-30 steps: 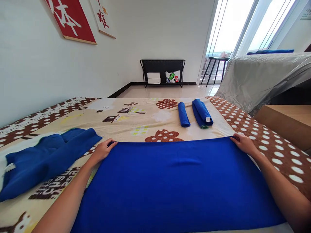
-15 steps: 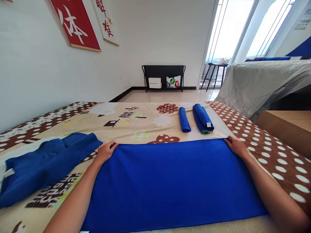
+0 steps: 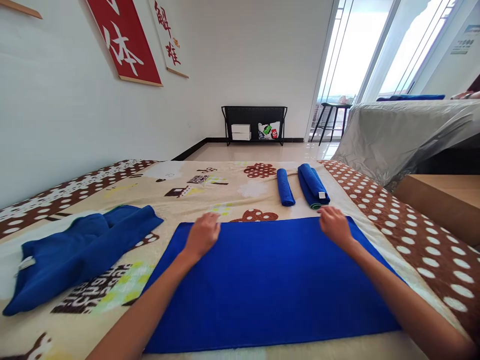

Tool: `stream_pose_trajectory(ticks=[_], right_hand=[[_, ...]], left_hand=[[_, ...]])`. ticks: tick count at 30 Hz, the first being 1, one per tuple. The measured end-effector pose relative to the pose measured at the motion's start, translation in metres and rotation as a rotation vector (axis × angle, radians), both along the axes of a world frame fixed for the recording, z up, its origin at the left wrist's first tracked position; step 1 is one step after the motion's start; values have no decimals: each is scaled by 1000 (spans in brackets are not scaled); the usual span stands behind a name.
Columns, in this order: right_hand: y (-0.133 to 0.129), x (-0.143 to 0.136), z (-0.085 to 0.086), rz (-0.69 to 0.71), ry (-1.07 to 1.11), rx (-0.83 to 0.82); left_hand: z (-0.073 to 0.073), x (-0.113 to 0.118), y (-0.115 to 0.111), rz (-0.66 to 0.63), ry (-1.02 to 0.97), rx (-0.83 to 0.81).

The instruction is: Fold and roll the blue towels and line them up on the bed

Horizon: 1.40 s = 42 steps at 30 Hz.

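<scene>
A blue towel (image 3: pixel 270 285) lies spread flat in front of me, with its long far edge straight and its far corners flat on the bed. Over the left part of that edge is my left hand (image 3: pixel 203 234), its fingers curled and slightly blurred. My right hand (image 3: pixel 335 226) sits over the right part of the edge, also with bent fingers. Both sets of fingertips are hidden, so whether they pinch the towel does not show. A slim rolled blue towel (image 3: pixel 285 187) and a thicker folded roll of blue towel (image 3: pixel 313 186) with a white tag lie beyond my right hand.
A crumpled blue towel (image 3: pixel 86 250) lies at the left on the patterned bedspread (image 3: pixel 247 190). Past the bed stand a black rack (image 3: pixel 254 116) and a dark stool (image 3: pixel 333 117). Plastic-covered furniture (image 3: pixel 405 125) and a cardboard box (image 3: pixel 438 200) are at the right.
Both hands have left the far corners of the spread towel and moved inward along its far edge. The view has shifted slightly. The rolls stay in place.
</scene>
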State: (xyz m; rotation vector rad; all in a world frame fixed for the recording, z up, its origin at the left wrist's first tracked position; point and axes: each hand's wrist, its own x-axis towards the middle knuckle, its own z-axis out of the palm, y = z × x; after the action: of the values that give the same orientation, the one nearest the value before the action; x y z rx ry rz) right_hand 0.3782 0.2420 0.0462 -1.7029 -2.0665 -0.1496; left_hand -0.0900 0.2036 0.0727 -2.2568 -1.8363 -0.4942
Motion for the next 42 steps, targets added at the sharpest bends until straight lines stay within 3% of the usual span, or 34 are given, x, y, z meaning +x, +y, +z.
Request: stream_pose_trajectory(ticks=[2,4,7,10,13,18,21,23,26,28,32,35,36,38,40,42], right_hand=[[-5,-65,-8,216,2,-59],[-11,-119,-20,363,12,-109],[-17,-155,-38,450,37,-166],[-15,-125,-45,438,53,-196],[-9,-49,-43,334,63,-218],[-9,83,-38,55,80,-265],[-14,121,-34,-85,87,-289],[-15,122,-31,-150,85,-284],[-14,82,-24,-182,76,-228],[-12,31,-22,-103,67,-189],[-11,-94,-24,230,37,-203],[-14,-147,-28,389,21,-234],[-15,-148,-28,408,18,-244],[-16,-123,-28,385,17,-260],[-18,-72,-25,286,24,-267],[-24,-9,-21,137,33,-270]], left_hand=[[-17,63,-1,-186,15,-40],[-38,115,-1,-280,13,-72],[-62,151,2,-288,-7,-115],[-67,128,4,-238,-17,-160],[-59,60,1,-106,-18,-207],[-42,-67,-18,238,-26,-257],[-33,-104,-28,337,-21,-279],[-27,-104,-30,359,-9,-274],[-20,-66,-27,328,14,-230],[-18,-19,-22,229,26,-212],[-28,94,-7,-20,23,-234],[-41,146,1,-103,7,-252],[-44,149,2,-109,1,-258],[-46,133,2,-92,-8,-270],[-44,90,-3,-30,-17,-280],[-37,32,-13,81,-26,-291]])
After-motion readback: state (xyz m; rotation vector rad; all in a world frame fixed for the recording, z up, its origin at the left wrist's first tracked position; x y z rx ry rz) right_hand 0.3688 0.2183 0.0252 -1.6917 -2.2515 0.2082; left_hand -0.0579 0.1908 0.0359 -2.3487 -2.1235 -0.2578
